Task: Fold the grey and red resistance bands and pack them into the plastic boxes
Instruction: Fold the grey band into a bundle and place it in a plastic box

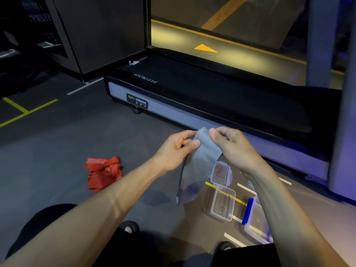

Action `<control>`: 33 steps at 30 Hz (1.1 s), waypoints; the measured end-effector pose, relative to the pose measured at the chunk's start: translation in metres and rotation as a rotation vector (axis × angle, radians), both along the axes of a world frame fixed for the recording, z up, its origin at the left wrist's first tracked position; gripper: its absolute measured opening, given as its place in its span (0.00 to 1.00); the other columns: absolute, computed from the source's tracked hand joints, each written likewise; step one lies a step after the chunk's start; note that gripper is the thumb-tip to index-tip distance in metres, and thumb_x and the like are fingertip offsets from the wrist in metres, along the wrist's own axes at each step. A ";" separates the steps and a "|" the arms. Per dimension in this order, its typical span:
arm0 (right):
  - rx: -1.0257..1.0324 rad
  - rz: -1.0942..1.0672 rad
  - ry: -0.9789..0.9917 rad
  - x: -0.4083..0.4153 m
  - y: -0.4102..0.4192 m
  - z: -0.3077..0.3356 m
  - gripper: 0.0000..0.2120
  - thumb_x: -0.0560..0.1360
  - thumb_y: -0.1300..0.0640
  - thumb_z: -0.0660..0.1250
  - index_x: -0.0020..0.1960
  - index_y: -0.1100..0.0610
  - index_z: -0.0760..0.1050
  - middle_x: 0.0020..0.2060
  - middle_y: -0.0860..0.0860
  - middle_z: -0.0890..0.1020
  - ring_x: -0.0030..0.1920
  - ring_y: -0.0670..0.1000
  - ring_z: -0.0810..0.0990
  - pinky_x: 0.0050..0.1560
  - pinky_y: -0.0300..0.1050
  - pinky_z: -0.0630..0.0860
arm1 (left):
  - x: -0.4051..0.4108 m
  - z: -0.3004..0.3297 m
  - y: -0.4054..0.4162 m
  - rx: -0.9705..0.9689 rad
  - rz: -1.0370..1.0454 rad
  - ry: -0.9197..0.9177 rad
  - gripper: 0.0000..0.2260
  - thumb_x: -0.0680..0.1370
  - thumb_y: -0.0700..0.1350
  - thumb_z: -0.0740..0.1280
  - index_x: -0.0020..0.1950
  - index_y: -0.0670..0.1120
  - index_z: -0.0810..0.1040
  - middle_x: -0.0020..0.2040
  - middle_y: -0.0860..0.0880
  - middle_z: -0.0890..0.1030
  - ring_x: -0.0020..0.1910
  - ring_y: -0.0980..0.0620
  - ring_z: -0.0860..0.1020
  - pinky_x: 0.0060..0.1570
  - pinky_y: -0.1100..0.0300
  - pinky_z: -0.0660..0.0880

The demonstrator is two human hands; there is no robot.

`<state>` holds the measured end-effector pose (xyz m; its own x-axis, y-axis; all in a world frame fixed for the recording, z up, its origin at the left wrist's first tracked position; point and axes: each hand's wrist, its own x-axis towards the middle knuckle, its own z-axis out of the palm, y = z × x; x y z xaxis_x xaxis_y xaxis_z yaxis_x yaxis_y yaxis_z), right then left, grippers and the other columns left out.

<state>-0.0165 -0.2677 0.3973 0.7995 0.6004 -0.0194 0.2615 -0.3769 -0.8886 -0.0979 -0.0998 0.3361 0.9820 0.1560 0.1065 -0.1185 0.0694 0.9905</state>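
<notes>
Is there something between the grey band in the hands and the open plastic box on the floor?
Nothing visible. The grey band hangs from both hands, left hand and right hand, above the floor, and the open box lies just below to the right, uncovered, its lid beside it.

The scene was dim, warm yellow light fell beyond the glass [231, 26], violet glow tinged the right, and edges bowed.

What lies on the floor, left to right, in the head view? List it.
Crumpled red resistance band → hanging grey resistance band held in both hands → open clear plastic box → clear plastic box with blue clip.
</notes>
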 end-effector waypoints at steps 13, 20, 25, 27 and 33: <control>-0.066 0.091 -0.031 -0.001 -0.005 -0.002 0.24 0.75 0.31 0.65 0.46 0.51 0.83 0.40 0.60 0.81 0.38 0.49 0.76 0.41 0.52 0.73 | -0.002 0.005 -0.002 0.077 0.053 0.016 0.05 0.83 0.41 0.65 0.49 0.44 0.79 0.32 0.58 0.79 0.33 0.64 0.75 0.38 0.68 0.72; -0.022 -0.008 -0.010 0.002 -0.004 0.002 0.22 0.70 0.31 0.69 0.46 0.49 0.84 0.41 0.55 0.86 0.39 0.48 0.81 0.44 0.53 0.77 | -0.004 0.005 -0.003 0.080 0.003 0.012 0.06 0.84 0.40 0.64 0.56 0.39 0.79 0.45 0.45 0.82 0.43 0.52 0.79 0.44 0.60 0.76; -0.026 -0.049 -0.021 0.006 -0.006 0.003 0.12 0.76 0.42 0.73 0.47 0.51 0.83 0.38 0.49 0.86 0.38 0.45 0.82 0.43 0.47 0.76 | -0.005 0.001 0.000 0.191 -0.024 0.001 0.11 0.84 0.42 0.64 0.42 0.45 0.78 0.35 0.49 0.73 0.36 0.52 0.68 0.36 0.60 0.65; -0.007 -0.066 0.014 0.006 -0.007 0.002 0.13 0.74 0.42 0.74 0.49 0.51 0.82 0.39 0.50 0.86 0.40 0.47 0.83 0.45 0.48 0.77 | -0.004 0.002 0.000 0.195 -0.026 0.022 0.15 0.85 0.42 0.63 0.38 0.51 0.77 0.33 0.56 0.72 0.35 0.56 0.66 0.36 0.61 0.64; -0.019 -0.087 0.068 0.006 -0.009 0.002 0.16 0.74 0.39 0.73 0.50 0.52 0.82 0.40 0.51 0.87 0.39 0.48 0.83 0.43 0.49 0.77 | -0.005 0.004 -0.002 0.069 -0.109 0.100 0.13 0.85 0.46 0.61 0.47 0.43 0.81 0.42 0.47 0.79 0.44 0.48 0.74 0.50 0.46 0.71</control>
<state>-0.0108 -0.2765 0.3994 0.8452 0.5273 -0.0864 0.1661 -0.4129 -0.8955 -0.1033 -0.1023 0.3401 0.9990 0.0436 0.0140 -0.0144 0.0075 0.9999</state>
